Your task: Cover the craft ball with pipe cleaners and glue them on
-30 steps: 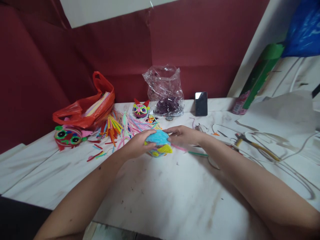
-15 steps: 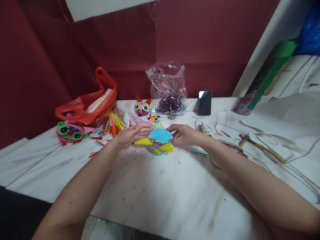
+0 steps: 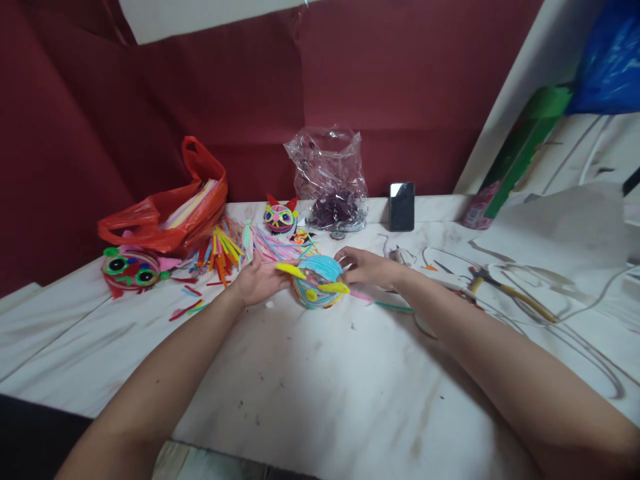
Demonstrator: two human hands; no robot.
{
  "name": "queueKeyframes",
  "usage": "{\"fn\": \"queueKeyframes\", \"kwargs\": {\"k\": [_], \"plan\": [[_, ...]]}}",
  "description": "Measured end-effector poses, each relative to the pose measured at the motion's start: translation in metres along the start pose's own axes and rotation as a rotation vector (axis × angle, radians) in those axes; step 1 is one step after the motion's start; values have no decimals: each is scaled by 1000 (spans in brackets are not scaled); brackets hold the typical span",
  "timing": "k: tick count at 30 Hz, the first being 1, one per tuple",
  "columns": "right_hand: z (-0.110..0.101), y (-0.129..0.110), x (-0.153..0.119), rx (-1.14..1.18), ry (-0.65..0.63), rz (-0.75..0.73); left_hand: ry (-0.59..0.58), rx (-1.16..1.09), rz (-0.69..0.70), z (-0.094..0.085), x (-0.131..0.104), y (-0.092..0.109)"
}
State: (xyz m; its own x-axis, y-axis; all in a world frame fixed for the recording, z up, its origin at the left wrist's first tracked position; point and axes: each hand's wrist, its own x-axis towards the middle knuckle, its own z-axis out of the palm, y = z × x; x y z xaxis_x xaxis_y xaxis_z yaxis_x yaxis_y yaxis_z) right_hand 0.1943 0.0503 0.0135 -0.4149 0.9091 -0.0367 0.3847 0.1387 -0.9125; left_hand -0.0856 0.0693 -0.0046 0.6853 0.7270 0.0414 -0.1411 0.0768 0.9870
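Observation:
A round pipe-cleaner figure (image 3: pixel 320 283), with a light blue top and two yellow ear-like flaps, sits tilted on the table between my hands. My right hand (image 3: pixel 369 268) is curled against its right rear side, the fingertips partly hidden behind the blue part. On the other side, my left hand (image 3: pixel 263 280) lies open with the palm turned up, its fingers stretched toward the left yellow flap. Whether those fingertips touch the figure is hidden. A pink and a green pipe cleaner (image 3: pixel 394 307) lie just right of it.
A finished-looking animal figure (image 3: pixel 133 270) and a red plastic bag (image 3: pixel 165 207) stand left. Behind are loose pipe cleaners (image 3: pixel 225 250), a smaller horned figure (image 3: pixel 280 217), a clear bag (image 3: pixel 333 180) and a phone (image 3: pixel 401 207). Pliers (image 3: pixel 515 293) and wires lie right.
My left hand has turned from palm down to palm up and lowered slightly. The figure has tilted, showing more of its striped round body. The camera view has shifted slightly right.

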Motion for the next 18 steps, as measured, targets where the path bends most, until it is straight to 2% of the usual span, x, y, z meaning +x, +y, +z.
{"fn": "queueKeyframes", "kwargs": {"k": [4, 7, 13, 16, 18], "plan": [[-2, 5, 1, 22, 16, 24, -76, 180, 1, 5, 4, -5], [7, 3, 0, -19, 46, 27, -47, 241, -22, 16, 9, -12], [31, -4, -3, -252, 177, -254, 249, 150, 107, 28, 25, -33], [33, 0, -1, -315, 218, -256, 398, 79, 163, 29, 28, -36], [32, 2, 0, -354, 253, -207, 482, 53, 150, 31, 27, -34]]}}
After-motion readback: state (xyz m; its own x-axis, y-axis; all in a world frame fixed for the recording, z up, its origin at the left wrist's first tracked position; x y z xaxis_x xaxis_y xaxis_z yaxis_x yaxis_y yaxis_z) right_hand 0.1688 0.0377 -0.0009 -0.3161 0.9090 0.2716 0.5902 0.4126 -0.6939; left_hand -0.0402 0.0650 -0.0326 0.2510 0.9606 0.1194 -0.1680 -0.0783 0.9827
